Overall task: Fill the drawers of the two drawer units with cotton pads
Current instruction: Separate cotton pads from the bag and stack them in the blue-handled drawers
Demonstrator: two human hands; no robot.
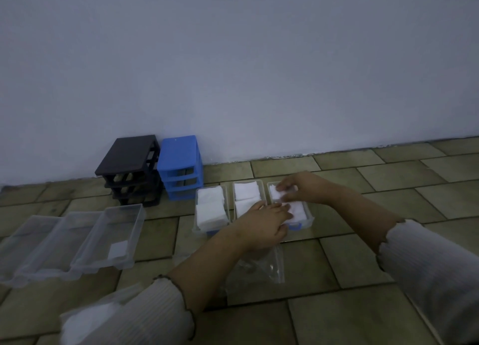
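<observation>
Both hands work in the right drawer (308,215). The left hand (261,224) lies flat on its cotton pads (298,211). The right hand (298,189) pinches pads at the far end.

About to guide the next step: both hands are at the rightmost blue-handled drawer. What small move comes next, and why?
Probably press the cotton pads flat in the rightmost drawer with the left hand and right hand: both already rest on them, while three clear drawers lie nearly bare.
</observation>
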